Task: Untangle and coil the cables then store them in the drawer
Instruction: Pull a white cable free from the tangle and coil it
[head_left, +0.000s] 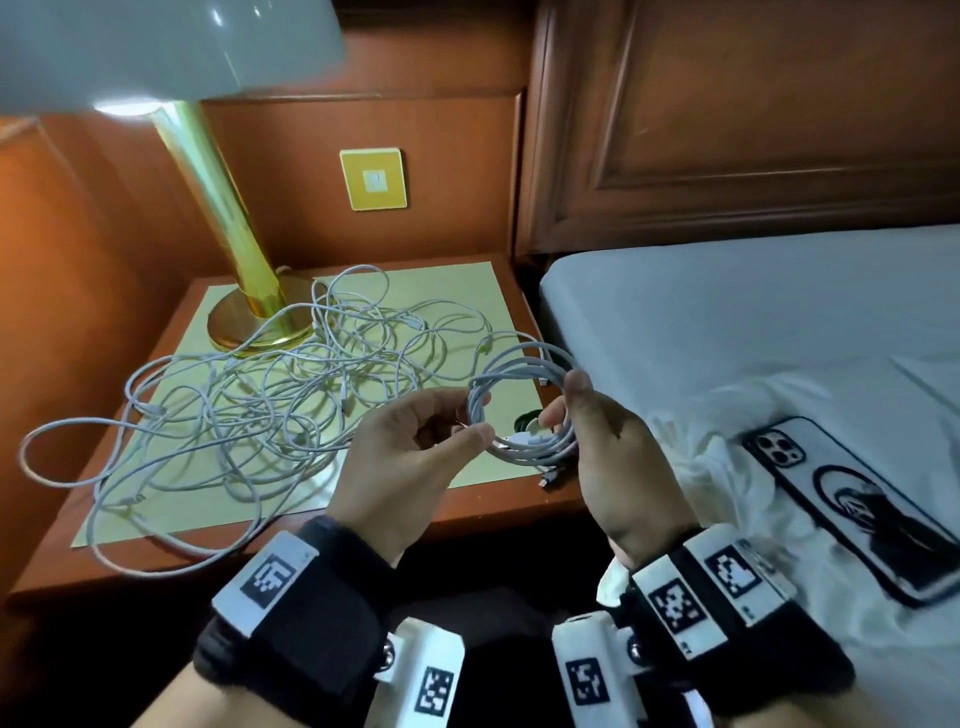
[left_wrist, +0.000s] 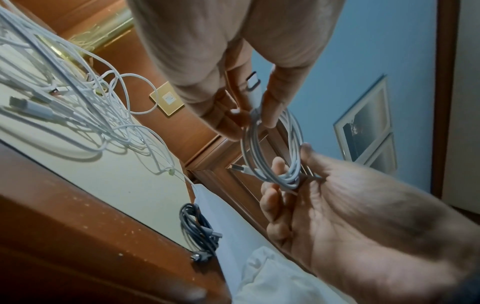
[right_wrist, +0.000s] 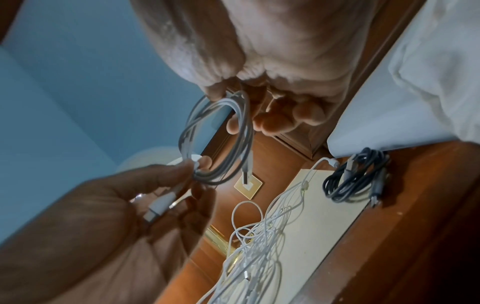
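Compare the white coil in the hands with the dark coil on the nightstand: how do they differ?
The white coil is held in the air by the left hand and right hand; the dark coil lies untouched on the nightstand by its bed-side edge. The white coil forms an open round ring; the dark coil is a tighter, flattened bundle. Both are wound, apart from the tangle.

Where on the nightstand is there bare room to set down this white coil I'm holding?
The best bare patch is the mat's far right corner, between the tangled cables and the bed. The bare wooden front edge is narrow. The left and middle are crowded with loops, the lamp base fills the back left, and a dark coil sits front right.
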